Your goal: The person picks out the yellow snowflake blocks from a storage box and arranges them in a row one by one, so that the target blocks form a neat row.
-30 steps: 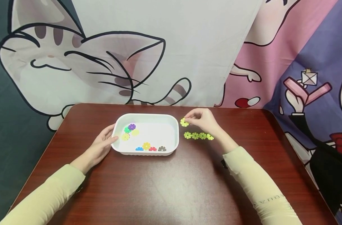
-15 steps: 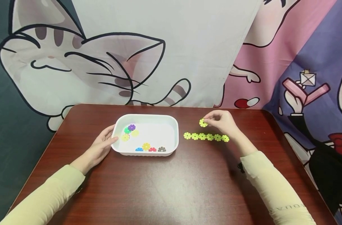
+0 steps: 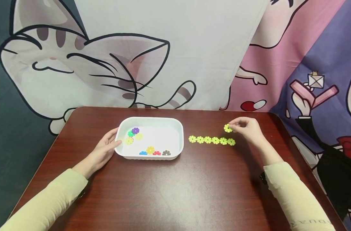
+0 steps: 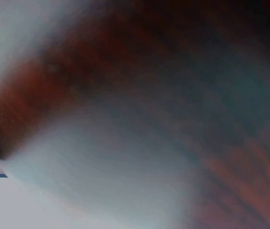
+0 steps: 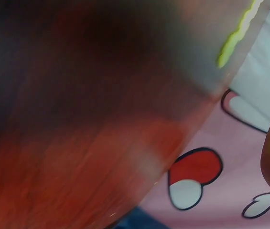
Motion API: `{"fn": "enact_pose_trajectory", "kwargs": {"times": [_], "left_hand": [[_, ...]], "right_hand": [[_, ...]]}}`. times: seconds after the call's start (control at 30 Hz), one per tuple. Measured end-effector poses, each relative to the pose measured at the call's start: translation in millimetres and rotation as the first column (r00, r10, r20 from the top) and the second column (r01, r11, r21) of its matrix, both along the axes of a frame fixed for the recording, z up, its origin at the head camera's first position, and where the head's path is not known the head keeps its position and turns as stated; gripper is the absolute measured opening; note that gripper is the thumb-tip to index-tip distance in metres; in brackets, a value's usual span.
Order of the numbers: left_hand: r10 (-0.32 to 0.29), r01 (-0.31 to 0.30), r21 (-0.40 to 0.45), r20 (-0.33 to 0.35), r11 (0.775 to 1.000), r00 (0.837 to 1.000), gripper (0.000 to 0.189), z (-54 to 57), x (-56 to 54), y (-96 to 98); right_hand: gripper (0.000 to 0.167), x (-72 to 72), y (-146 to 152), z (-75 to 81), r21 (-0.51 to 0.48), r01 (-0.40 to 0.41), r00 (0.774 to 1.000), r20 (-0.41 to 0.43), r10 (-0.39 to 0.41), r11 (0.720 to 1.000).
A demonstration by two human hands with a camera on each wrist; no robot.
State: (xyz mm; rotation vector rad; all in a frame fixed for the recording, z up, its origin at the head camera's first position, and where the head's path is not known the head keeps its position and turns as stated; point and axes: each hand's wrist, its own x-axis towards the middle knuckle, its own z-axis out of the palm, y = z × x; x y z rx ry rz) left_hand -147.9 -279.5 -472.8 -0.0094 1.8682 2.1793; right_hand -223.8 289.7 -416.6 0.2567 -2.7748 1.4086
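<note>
- Cartoon-printed cloth (image 3: 210,48) behind, brown worktop (image 3: 163,199) below; worktop's near edge out of frame.
- My left hand (image 3: 103,149) grips the white tray (image 3: 163,136) by its left end, thumb over the rim; other fingers partly hidden behind the wall.
- My right hand (image 3: 246,130) pinches a yellow-green disc (image 3: 227,128), fingers narrow and covering its right side. Can't tell if it touches the worktop.
- Row of six discs (image 3: 214,140) lies right of the tray, nearer me than the pinched one.
- Inside the tray: purple disc (image 3: 135,130) overlaps green disc (image 3: 130,133); near wall hides lower parts of blue disc (image 3: 143,153), red disc (image 3: 156,153), grey disc (image 3: 166,153).
- Left wrist view: mostly blur. Right wrist view: hand cut off at right, row too blurred to count.
</note>
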Motion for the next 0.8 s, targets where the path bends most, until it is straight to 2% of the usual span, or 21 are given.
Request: {"fn": "enact_pose_trajectory", "kwargs": {"times": [0.17, 0.47, 0.8], "left_hand": [[-0.003, 0.003, -0.005, 0.001, 1.000, 1.000, 0.072, 0.0, 0.0, -0.1], [0.003, -0.003, -0.008, -0.006, 1.000, 1.000, 0.066, -1.1, 1.2, -1.2], [0.005, -0.005, -0.002, 0.005, 1.000, 1.000, 0.071, 1.9, -0.2, 1.0]], "right_hand": [[0.021, 4.6, 21, -7.2, 0.011, 0.011, 1.000, 0.011, -0.011, 1.000], [0.024, 10.7, 49, -20.2, -0.049, -0.028, 0.997, 0.073, 0.031, 0.998], [0.025, 12.3, 68, -34.4, -0.016, -0.076, 0.987, 0.140, 0.078, 0.997]]}}
